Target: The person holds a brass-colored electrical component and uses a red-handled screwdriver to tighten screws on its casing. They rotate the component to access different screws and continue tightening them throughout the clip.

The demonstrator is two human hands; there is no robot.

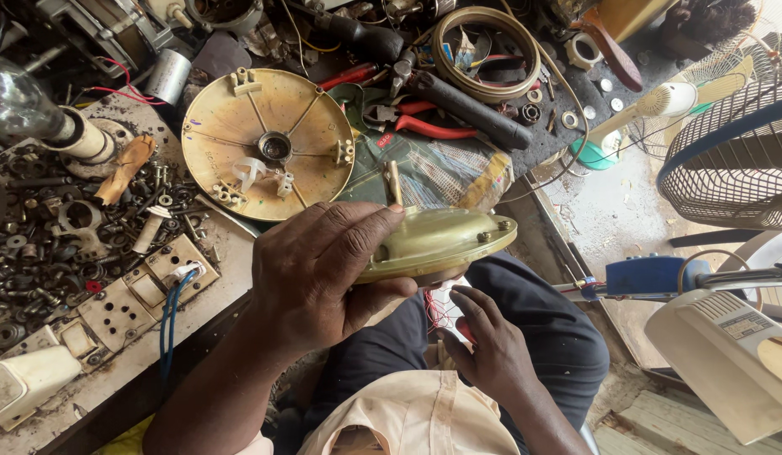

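Right fingers [468, 297] partly under housing [437, 244]

- Two hands: the left hand [311, 278] and the right hand [483, 341].
- One round gold-coloured cover [437, 244], held in the left hand.
- One big round gold-coloured plate [269, 143] on the bench [125, 358].
- One pair of red-handled pliers [429, 126].
- Two blue wires [168, 316].
- One fan cage [732, 160].
- One glass bulb [20, 105].
- Too many small nuts and bolts [45, 244] to count.

head cam | looks steeply down, close over hands and lap (workbench [113, 354] at left) | single view
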